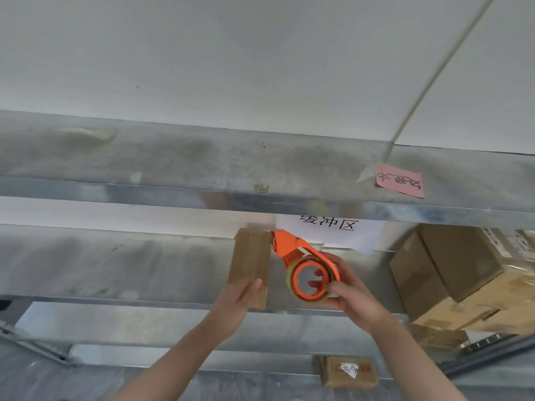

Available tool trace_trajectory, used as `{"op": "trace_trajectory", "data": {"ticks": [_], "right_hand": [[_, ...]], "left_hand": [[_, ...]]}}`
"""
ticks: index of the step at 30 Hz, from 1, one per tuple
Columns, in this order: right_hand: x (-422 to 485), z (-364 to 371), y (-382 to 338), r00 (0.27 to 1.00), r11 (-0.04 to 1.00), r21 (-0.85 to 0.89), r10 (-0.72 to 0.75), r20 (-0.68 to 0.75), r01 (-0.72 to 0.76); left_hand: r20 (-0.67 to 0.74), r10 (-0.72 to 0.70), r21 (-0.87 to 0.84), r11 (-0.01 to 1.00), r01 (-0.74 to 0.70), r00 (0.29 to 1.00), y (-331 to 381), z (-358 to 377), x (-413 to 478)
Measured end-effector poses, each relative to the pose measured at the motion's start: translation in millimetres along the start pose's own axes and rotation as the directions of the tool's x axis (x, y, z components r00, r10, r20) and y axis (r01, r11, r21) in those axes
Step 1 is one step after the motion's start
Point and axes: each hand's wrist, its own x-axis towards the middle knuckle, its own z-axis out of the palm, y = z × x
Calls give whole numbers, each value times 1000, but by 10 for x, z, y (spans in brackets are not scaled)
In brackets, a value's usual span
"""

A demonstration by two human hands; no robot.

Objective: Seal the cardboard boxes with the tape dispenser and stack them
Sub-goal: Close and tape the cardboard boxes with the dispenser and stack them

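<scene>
At a metal shelf point(144, 157), we are holding a cardboard box point(250, 261) and a tape dispenser point(289, 248).
Stacked boxes point(451, 273) are sitting at the right; our left hand point(240, 298) is gripping the cardboard box's near end, our right hand point(348, 289) is clamping the dispenser's roll just beside it.

1. pink handwritten note point(399, 180) stuck on upper metal shelf point(202, 157), right side.
2. white printed sign point(330, 230) on the wall just below that shelf.
3. thin white conduit point(434, 73) runs diagonally up the wall point(231, 53).
</scene>
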Motion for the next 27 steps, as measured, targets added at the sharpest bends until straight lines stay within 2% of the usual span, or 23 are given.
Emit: {"op": "trace_trajectory", "data": {"ticks": [2, 3, 7, 13, 27], "right_hand": [[-5, 181, 44, 999, 1000, 16, -11, 39, 10], [-9, 270, 70, 999, 999, 30, -15, 50, 14], [-29, 554, 179, 999, 992, 129, 2, 38, -6], [-78, 811, 350, 994, 965, 240, 96, 44, -104], [-91, 906, 472, 988, 932, 326, 150, 44, -156]], "left_hand": [[126, -139, -188, 969, 161, 982, 94, 27, -35], [175, -159, -233, 952, 197, 972, 105, 24, -38], [252, -70, -409, 896, 172, 965, 120, -72, -124], [208, 3, -378, 923, 77, 978, 114, -232, -318], [157, 46, -283, 959, 0, 987, 28, -255, -349]]}}
